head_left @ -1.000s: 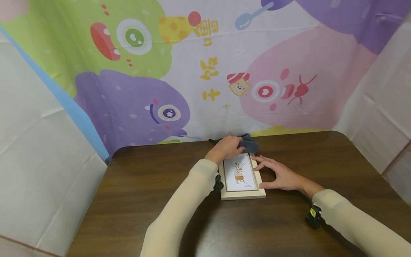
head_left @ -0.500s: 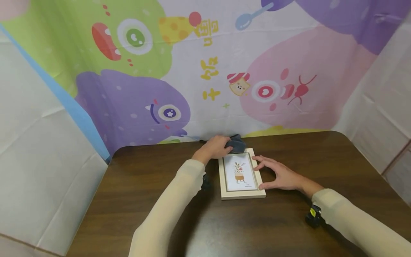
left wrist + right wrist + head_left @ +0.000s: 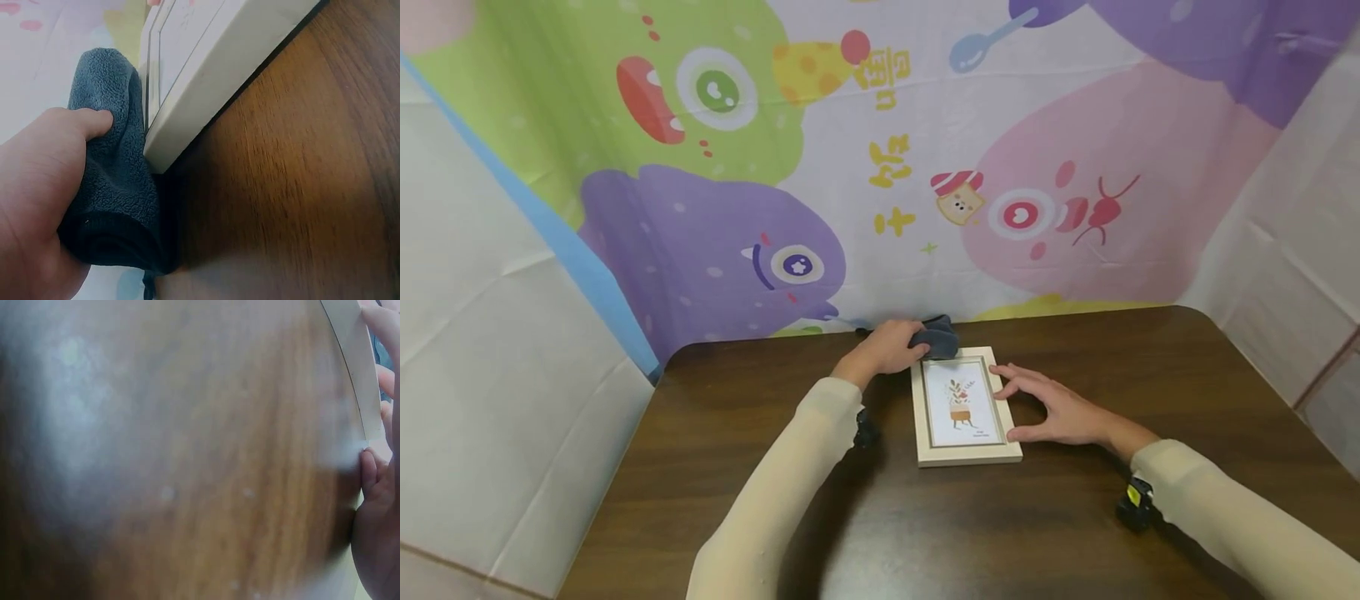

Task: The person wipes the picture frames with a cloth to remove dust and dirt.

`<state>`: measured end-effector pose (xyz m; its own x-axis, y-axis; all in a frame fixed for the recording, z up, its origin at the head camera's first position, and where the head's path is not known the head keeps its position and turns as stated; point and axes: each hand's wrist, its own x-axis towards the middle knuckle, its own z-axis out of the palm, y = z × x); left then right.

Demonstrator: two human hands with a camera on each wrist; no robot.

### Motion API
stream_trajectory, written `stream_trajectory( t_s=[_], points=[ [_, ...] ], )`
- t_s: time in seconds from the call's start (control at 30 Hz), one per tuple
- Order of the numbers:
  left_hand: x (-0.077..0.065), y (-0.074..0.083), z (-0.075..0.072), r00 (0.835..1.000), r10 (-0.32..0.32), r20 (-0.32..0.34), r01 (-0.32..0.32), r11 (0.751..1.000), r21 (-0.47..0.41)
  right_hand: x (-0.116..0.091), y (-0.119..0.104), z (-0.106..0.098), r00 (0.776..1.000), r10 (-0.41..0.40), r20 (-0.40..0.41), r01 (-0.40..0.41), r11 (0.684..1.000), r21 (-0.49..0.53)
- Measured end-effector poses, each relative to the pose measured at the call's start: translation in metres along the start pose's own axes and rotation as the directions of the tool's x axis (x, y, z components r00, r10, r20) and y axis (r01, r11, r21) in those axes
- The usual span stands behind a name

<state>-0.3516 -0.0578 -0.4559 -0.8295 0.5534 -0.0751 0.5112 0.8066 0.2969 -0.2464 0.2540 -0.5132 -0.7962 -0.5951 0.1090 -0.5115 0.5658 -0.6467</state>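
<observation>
A cream picture frame (image 3: 967, 457) lies face up on the table, showing a print of a plant in a pot. My left hand (image 3: 889, 346) grips a bunched dark blue-grey cloth (image 3: 938, 337) at the frame's far left corner. In the left wrist view the thumb presses into the folded cloth (image 3: 115, 162), which touches the corner of the frame (image 3: 200, 94). My right hand (image 3: 1060, 410) rests its spread fingertips and thumb along the frame's right side. Only part of the right hand (image 3: 378, 537) shows at the edge of the right wrist view.
The brown wooden table (image 3: 880, 533) reaches back to a hanging sheet (image 3: 910, 275) printed with cartoon monsters. Pale panels (image 3: 497, 333) stand at both sides. The far table edge lies just behind the cloth.
My left hand has slid the cloth leftward along the frame's far edge to its left corner. The right hand and the frame have stayed almost still.
</observation>
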Motion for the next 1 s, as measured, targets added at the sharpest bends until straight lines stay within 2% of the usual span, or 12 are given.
stream_trajectory(
  t_s=[0.27, 0.43, 0.6, 0.8, 1.0],
  points=[
    [0.005, 0.014, -0.004, 0.999, 0.006, 0.05, -0.011, 0.995, 0.101, -0.002, 0.001, 0.001, 1.0, -0.005, 0.003, 0.005, 1.0, -0.007],
    [0.012, 0.025, -0.002, 0.998, 0.028, 0.056, -0.039, 0.978, 0.207, -0.002, 0.001, 0.001, 1.0, -0.006, -0.001, 0.006, 1.0, -0.005],
    [0.019, 0.037, 0.001, 0.998, 0.038, 0.058, -0.052, 0.962, 0.267, -0.002, 0.0, 0.001, 1.0, -0.006, -0.002, 0.006, 1.0, -0.003],
    [0.026, 0.052, 0.006, 0.998, 0.06, 0.037, -0.068, 0.953, 0.296, -0.002, -0.002, 0.0, 1.0, -0.008, -0.009, 0.008, 1.0, 0.004],
    [0.032, 0.067, 0.012, 0.999, 0.031, 0.015, -0.034, 0.957, 0.289, -0.001, -0.003, 0.0, 1.0, -0.019, -0.006, 0.019, 1.0, 0.01]
  ],
)
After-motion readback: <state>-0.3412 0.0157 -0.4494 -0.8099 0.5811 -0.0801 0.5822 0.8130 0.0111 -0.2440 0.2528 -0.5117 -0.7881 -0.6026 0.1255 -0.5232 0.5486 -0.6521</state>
